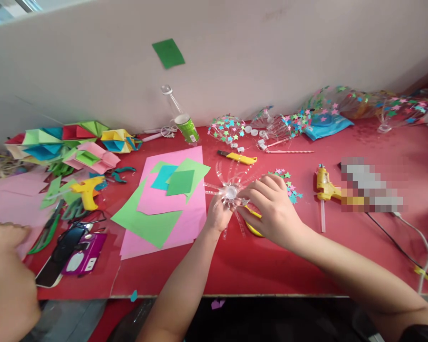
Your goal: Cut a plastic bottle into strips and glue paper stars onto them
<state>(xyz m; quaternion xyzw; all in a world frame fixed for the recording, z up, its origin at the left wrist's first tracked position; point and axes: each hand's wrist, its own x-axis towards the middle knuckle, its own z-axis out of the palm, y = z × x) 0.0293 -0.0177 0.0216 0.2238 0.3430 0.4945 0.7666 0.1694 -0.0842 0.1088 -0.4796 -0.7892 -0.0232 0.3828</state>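
Note:
My left hand [218, 214] is closed around the base of a transparent plastic bottle piece [230, 192] cut into thin strips that fan out like a flower. At its right side, my right hand [273, 204] has its fingers bent and pinched at one of the strips; the fingertips are partly hidden. Under the right hand lies a yellow looped handle [254, 223], its other end covered. Just behind the strips is a yellow utility knife [238, 157]. Small star cutouts [293, 194] in pink, green and blue are scattered beyond my right hand.
Pink paper [196, 223] and green sheets lie left. Two yellow glue guns, one at right [324, 185], rest on the red table. Star-covered plastic domes [227, 127] and a green-labelled bottle [186, 127] line the wall. Another person's hand [7, 270] is at far left.

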